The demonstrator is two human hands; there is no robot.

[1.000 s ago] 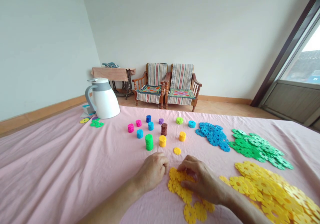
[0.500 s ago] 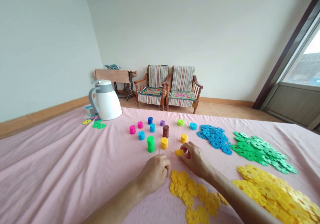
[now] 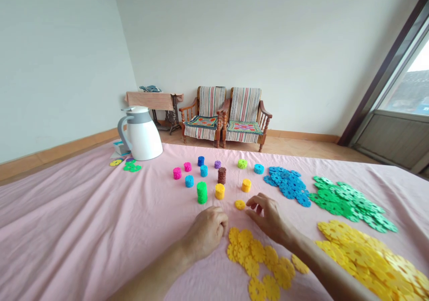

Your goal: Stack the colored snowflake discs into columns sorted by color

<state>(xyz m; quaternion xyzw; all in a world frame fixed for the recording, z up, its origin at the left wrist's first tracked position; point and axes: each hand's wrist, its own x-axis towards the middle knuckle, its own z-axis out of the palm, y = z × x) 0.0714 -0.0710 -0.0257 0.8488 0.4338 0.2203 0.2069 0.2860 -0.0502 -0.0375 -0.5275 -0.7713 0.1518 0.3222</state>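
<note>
- Our right hand [image 3: 268, 215] reaches in over the pink cloth [image 3: 140, 229] covering the bench, its thumb and forefinger slightly parted, with nothing pinched between them.
- Just beyond those fingertips lies a low yellow disc pile [image 3: 239, 205], flat on the cloth; we cannot tell how many discs it has.
- Our left hand [image 3: 207, 229] rests curled on the cloth, knuckles up, near that pile; its fingertips are hidden, so we cannot tell whether they press together or hold anything.
- Right in front of us, between our forearms, loose yellow discs [image 3: 257, 251] with notched, flower-like rims lie spread and overlapping.
- Beyond our hands stand a tall green stack [image 3: 202, 193], a yellow stack [image 3: 220, 192] beside it, another yellow stack [image 3: 246, 185] to the right, and a brown stack [image 3: 221, 175] behind.
- Farther back are shorter stacks in pink, blue, purple and lime.
- To our right lie a blue heap [image 3: 288, 185], a green heap [image 3: 350, 205] and a large yellow heap [image 3: 375, 258].
- At the far left, a white jug [image 3: 145, 137] stands upright.
</note>
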